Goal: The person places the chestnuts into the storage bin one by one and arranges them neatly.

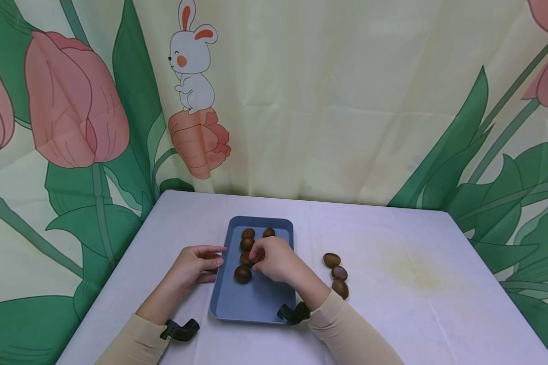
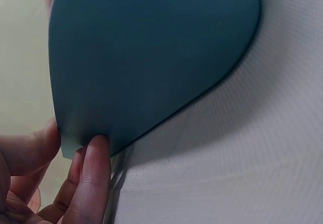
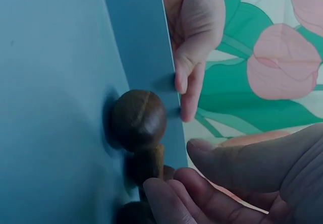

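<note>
A blue tray (image 1: 265,306) lies on the table with several brown chestnuts in it. My left hand (image 1: 195,266) touches the tray's left side with its thumb and fingers; in the left wrist view the fingertips (image 2: 98,148) rest against the outer wall. Over the tray, my right hand (image 1: 274,259) is at the left column of chestnuts, beside one chestnut (image 1: 246,258) that it partly hides. In the right wrist view its thumb and fingers stand apart, close to a chestnut (image 3: 146,166). The nearest chestnut (image 1: 242,274) lies below that hand, and another chestnut (image 1: 268,232) is beyond it.
To the right of the tray, three chestnuts (image 1: 339,273) lie in a line on the white tablecloth (image 1: 392,314). A curtain (image 1: 329,101) printed with tulips and a rabbit hangs behind the table. Each wrist wears a black camera mount (image 1: 181,330).
</note>
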{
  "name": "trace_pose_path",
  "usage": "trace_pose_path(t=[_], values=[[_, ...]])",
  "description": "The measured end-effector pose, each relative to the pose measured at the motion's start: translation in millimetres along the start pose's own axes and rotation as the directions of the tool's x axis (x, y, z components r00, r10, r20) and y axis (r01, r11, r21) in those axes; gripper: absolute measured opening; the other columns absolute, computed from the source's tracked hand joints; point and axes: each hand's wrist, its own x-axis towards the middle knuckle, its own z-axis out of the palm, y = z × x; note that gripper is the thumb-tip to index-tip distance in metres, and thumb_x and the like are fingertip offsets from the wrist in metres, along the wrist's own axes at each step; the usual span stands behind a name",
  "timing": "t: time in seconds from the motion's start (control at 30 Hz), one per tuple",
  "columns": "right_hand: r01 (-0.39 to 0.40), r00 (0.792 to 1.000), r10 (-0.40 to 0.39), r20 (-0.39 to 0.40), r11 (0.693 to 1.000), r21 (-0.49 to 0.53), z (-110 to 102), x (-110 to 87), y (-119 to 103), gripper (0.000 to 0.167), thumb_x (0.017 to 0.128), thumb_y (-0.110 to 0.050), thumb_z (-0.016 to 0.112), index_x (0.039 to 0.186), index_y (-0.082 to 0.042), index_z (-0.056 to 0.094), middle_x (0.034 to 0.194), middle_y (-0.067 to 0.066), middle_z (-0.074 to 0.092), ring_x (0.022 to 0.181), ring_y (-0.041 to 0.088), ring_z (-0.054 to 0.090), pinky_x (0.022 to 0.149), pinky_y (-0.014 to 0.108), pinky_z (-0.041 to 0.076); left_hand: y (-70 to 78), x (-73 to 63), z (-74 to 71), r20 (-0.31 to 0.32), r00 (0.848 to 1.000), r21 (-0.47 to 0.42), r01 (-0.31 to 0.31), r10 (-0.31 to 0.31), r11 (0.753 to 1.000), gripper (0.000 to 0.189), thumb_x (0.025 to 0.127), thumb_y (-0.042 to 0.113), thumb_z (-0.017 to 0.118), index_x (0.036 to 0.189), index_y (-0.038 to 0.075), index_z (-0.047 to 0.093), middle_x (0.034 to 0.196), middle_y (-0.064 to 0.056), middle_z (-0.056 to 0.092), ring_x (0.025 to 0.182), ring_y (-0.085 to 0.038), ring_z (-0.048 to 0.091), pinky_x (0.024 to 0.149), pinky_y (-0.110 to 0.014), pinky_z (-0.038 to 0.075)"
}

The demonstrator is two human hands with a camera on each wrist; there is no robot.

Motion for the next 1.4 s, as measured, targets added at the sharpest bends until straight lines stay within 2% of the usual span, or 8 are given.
trace_pose_path(t=[0.13,0.33,0.5,0.77,0.9,1.07,1.23,1.4], values=[[-0.008,1.0,0.008,0.014,1.0,0.007,1.9,0.2,-2.4,0.017,0.085,-0.007,0.09,0.09,-0.015,0.077,0.084,-0.004,0.072,0.074,0.01,0.063,0.064,0.026,0.054,-0.2,0.3,0.2,0.002,1.0,-0.005,-0.001,0.001,1.0,0.039,0.097,0.002,0.078,0.136,0.003,0.074,0.108,-0.008,0.074,0.084,-0.016,0.075,0.073,-0.034,0.068],[-0.021,1.0,0.02,0.012,0.998,0.054,-6.1,-1.9,-0.1,0.015,0.087,-0.004,0.087,0.093,-0.014,0.077,0.087,-0.005,0.073,0.076,0.011,0.065,0.065,0.028,0.055,-0.6,0.2,0.6,0.009,1.0,-0.001,-0.007,0.007,1.0,0.04,0.097,0.003,0.077,0.137,0.002,0.073,0.11,-0.01,0.073,0.088,-0.016,0.075,0.074,-0.036,0.068],[-0.026,1.0,0.023,0.02,0.991,0.133,-18.4,-5.8,6.9,0.013,0.09,0.001,0.082,0.1,-0.007,0.077,0.09,0.0,0.074,0.075,0.015,0.07,0.066,0.03,0.059,-0.1,-1.4,0.2,0.005,1.0,0.003,-0.007,0.007,1.0,0.04,0.097,0.002,0.077,0.137,0.002,0.072,0.113,-0.012,0.073,0.088,-0.016,0.075,0.074,-0.036,0.068],[-0.084,0.996,0.083,0.013,0.973,0.217,-38.9,-17.1,20.9,0.014,0.093,0.002,0.077,0.105,-0.004,0.076,0.097,0.005,0.075,0.08,0.033,0.078,0.069,0.037,0.062,0.0,-1.3,-0.2,0.014,1.0,0.003,-0.008,0.008,1.0,0.04,0.098,0.002,0.077,0.138,0.001,0.072,0.113,-0.012,0.072,0.088,-0.016,0.074,0.074,-0.035,0.068],[-0.11,0.994,0.113,0.003,0.955,0.277,-48.4,-24.4,27.2,0.015,0.093,0.006,0.074,0.105,-0.003,0.076,0.105,0.014,0.076,0.086,0.029,0.077,0.074,0.041,0.068,0.0,-1.2,0.1,0.014,1.0,0.003,-0.01,0.01,1.0,0.04,0.098,0.002,0.076,0.138,0.001,0.071,0.114,-0.012,0.072,0.088,-0.016,0.075,0.074,-0.035,0.068],[-0.143,0.987,0.157,-0.02,0.942,0.303,-60.7,-34.2,35.6,0.017,0.094,0.006,0.074,0.105,-0.006,0.077,0.113,0.021,0.076,0.088,0.023,0.075,0.074,0.036,0.068,0.0,-1.3,0.1,0.01,1.0,0.003,-0.008,0.008,1.0,0.04,0.098,0.002,0.077,0.137,0.001,0.072,0.113,-0.012,0.072,0.088,-0.016,0.075,0.074,-0.035,0.068],[-0.166,0.981,0.188,-0.042,0.936,0.311,-72.5,-44.7,45.5,0.017,0.096,0.006,0.071,0.109,-0.003,0.076,0.111,0.019,0.076,0.089,0.027,0.075,0.076,0.038,0.068,-0.1,-0.6,-0.1,0.012,1.0,0.001,-0.006,0.006,1.0,0.04,0.097,0.002,0.077,0.137,0.001,0.072,0.11,-0.01,0.072,0.087,-0.015,0.075,0.073,-0.035,0.068],[-0.207,0.971,0.235,-0.049,0.924,0.32,-83.2,-54.4,53.2,0.019,0.096,0.006,0.071,0.114,-0.001,0.075,0.115,0.02,0.075,0.097,0.034,0.076,0.079,0.037,0.068,-0.3,0.2,-0.5,0.014,1.0,-0.003,-0.006,0.006,1.0,0.04,0.097,0.002,0.077,0.137,0.001,0.072,0.109,-0.008,0.072,0.087,-0.015,0.075,0.073,-0.035,0.068]])
